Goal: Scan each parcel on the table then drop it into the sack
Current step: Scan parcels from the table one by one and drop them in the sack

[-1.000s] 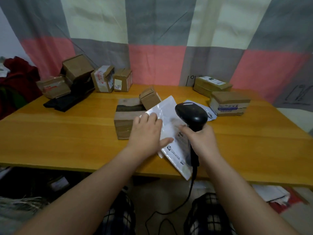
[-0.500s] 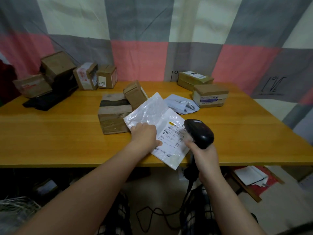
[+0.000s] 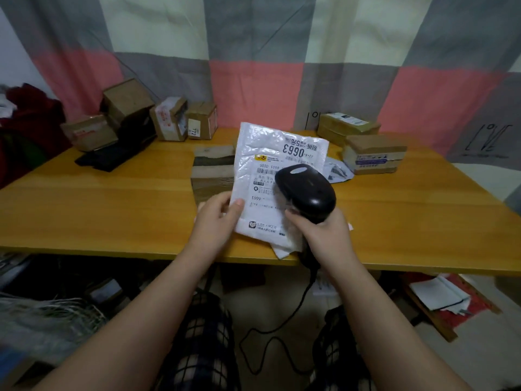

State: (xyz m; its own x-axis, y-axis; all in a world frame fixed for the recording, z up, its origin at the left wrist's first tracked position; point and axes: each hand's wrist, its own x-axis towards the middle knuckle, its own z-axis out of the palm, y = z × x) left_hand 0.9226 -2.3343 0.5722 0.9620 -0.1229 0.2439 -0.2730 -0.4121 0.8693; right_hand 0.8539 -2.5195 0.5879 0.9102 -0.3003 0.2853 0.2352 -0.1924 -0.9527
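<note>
My left hand [image 3: 218, 218] pinches the lower left edge of a white plastic mailer parcel [image 3: 270, 165], held upright above the table's front edge with its printed label facing me. My right hand [image 3: 321, 230] grips the handle of a black barcode scanner [image 3: 306, 191]. The scanner's head sits right in front of the label and hides part of it. Its cable [image 3: 282, 320] hangs down to the floor. A woven sack [image 3: 42, 314] shows at the lower left under the table, blurred.
The wooden table [image 3: 112, 204] carries several cardboard boxes: a cluster at the back left [image 3: 169, 119], one behind the mailer [image 3: 210, 170], two at the back right [image 3: 375, 153]. Another white mailer [image 3: 337, 172] lies flat there. A low stand with papers [image 3: 442, 297] sits on the floor at right.
The mailer has been lifted from lying flat on the table to standing upright. The scanner has moved up from the table's edge to in front of the label.
</note>
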